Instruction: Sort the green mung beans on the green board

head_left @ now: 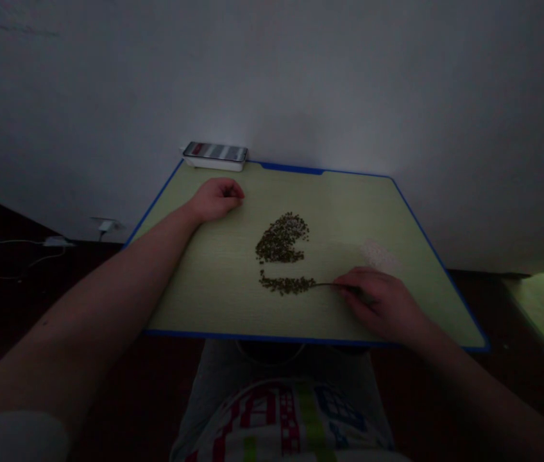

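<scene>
On the pale board-like tabletop [349, 199], a pile of small dark greenish beans or seeds [279, 240] lies in the middle, with paler grains mixed in at its upper right. A separate narrow strip of the same seeds [286, 284] lies nearer to me. My right hand [380, 301] is closed on a thin dark utensil [324, 284], whose far end meets the strip's right end; its tip is too dim to make out. Just beyond that hand is a patch of whitish grains [380, 255]. My left hand [217, 199] rests loosely curled on the board, left of the pile, with no object visible in it.
A phone [215, 151] lies on a white box [214, 165] at the far left corner, against the wall [330, 83]. Blue edging [272, 338] runs around the board. A plug and socket [106, 226] and white cables [55, 242] are at the left.
</scene>
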Tool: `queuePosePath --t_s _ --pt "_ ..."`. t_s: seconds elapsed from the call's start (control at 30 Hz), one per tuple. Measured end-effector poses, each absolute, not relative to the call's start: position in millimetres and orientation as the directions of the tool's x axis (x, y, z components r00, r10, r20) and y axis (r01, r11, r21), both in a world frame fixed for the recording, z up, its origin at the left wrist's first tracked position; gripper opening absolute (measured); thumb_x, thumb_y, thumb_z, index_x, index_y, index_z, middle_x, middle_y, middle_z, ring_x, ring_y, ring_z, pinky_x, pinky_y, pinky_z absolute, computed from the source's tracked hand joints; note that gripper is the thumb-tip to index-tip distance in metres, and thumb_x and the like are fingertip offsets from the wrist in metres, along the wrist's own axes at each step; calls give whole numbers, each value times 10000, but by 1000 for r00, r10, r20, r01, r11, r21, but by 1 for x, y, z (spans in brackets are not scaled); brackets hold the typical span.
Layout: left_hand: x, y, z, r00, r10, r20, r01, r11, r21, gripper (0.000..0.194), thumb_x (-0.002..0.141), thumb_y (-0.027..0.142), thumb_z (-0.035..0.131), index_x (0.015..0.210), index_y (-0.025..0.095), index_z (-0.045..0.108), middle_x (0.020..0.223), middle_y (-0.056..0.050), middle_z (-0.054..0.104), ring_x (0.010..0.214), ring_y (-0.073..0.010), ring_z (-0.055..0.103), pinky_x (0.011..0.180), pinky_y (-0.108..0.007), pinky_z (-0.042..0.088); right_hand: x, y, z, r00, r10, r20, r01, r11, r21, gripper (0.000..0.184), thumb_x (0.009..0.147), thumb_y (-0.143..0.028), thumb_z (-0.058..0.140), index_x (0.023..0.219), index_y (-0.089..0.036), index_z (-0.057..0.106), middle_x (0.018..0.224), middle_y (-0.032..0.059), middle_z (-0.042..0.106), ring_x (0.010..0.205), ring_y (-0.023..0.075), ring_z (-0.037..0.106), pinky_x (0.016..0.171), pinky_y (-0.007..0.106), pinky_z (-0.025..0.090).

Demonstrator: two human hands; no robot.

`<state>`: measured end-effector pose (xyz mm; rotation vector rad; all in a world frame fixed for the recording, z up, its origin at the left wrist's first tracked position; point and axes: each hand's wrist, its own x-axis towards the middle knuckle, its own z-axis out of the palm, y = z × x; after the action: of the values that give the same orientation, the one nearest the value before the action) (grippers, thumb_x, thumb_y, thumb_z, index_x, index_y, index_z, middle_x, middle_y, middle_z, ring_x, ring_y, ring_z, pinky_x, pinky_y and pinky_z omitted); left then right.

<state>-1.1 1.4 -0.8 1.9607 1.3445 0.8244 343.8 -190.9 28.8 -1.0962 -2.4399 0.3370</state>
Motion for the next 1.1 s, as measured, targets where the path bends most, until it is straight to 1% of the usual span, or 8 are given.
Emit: queuePosePath --t_s 0.27,0.77,0.97,1.1 --pt "-3 4 -4 292 943 161 557 -305 772 221 614 278 609 788 145 638 638 8 537 597 -113 467 559 -238 377 339 -194 31 -630 729 269 612 678 -407 199 883 -139 489 1017 -186 628 866 62 712 801 185 656 699 322 543" --pt "-2 2 -2 285 947 147 570 -291 768 199 632 237 605 798 133 640 635 9 535 592 -108 468 567 -243 388 342 -201 27 -595 760 262 640 645 -418 194 900 -150 486 1038 -187 618 864 59 689 785 177 645 686 315 537" --pt "-2 3 -3 283 946 156 552 -294 781 201 616 261 621 778 143 633 632 6 533 583 -107 458 549 -242 369 337 -196 27 -633 727 268 599 678 -426 213 886 -130 494 1050 -188 617 888 66 704 822 188 653 721 335 542" --pt "-3 4 -4 294 942 161 544 -304 782 209 621 284 625 779 147 632 624 9 526 577 -104 451 542 -239 360 337 -197 30 -651 712 264 574 689 -442 215 882 -130 493 1039 -196 624 868 57 702 802 180 657 696 321 543"
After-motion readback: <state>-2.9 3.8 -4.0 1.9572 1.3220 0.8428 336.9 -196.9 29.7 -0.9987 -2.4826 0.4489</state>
